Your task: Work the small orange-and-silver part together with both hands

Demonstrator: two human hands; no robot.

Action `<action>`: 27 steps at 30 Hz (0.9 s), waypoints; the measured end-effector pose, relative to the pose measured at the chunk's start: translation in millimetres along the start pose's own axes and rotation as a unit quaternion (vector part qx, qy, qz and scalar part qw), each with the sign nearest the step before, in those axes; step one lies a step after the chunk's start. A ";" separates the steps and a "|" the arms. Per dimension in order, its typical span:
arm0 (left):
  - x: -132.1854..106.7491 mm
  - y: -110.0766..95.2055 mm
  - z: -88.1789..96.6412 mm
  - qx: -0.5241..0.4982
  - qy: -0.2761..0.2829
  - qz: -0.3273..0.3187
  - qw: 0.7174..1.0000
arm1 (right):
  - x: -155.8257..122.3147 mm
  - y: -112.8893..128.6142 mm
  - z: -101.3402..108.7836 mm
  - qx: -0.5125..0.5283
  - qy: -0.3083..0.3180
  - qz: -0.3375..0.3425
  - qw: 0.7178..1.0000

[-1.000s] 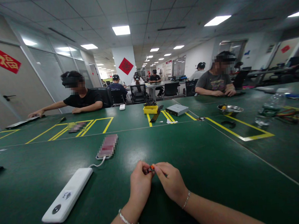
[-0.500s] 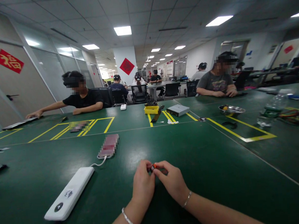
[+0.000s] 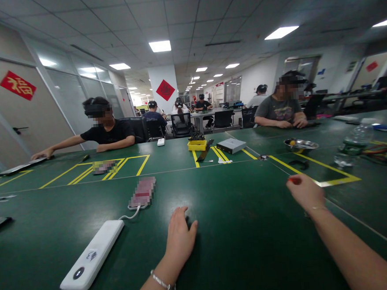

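On the right side of the green table (image 3: 232,230), my right hand (image 3: 305,193) is closed around a small red-orange piece (image 3: 294,180); only its end shows at the fingertips, so its kind cannot be made out. That hand is near the corner of a yellow tape outline (image 3: 340,181). My left hand (image 3: 180,234) rests low over the middle of the table, its fingers and thumb apart with nothing in them. Left of it lies a white power bank (image 3: 93,256), joined by a short white cable (image 3: 131,214) to a phone (image 3: 143,192).
A metal bowl (image 3: 308,144) with something orange in it and a plastic bottle (image 3: 352,145) stand at the right. Farther back are a yellow box (image 3: 196,145) holding dark items and a grey box (image 3: 231,145). Two people sit across the table.
My hands were together at the centre, fingertips on the small red-orange piece. My right hand has carried it to the right. My left hand has let go and opened.
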State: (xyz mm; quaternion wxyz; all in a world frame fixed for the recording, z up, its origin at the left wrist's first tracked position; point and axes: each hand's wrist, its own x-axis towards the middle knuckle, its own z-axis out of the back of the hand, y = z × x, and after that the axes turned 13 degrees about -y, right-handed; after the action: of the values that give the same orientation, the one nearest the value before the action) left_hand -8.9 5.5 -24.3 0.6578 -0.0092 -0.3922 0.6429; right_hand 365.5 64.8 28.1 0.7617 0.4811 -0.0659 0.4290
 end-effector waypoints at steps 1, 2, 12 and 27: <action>0.2 0.4 -1.1 0.001 0.007 0.005 1.000 | 12.3 -20.6 9.5 -0.056 -0.011 0.009 0.998; 0.2 0.3 -1.9 0.001 0.015 0.006 1.000 | 22.2 -40.9 17.5 -0.120 -0.012 0.014 0.993; -3.4 1.7 -0.7 -0.002 0.068 -0.031 0.997 | 40.9 -114.4 16.7 -0.250 0.070 -0.030 0.965; -2.0 -3.8 2.7 -0.022 0.105 -0.037 0.994 | -92.6 73.8 -24.4 -0.051 0.167 0.328 0.928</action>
State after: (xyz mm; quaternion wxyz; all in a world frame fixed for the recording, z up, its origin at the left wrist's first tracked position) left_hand -6.9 1.9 -21.5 0.7183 -0.0763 -0.3348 0.6051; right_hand 247.2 41.9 17.6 0.6018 0.3148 -0.1131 0.7253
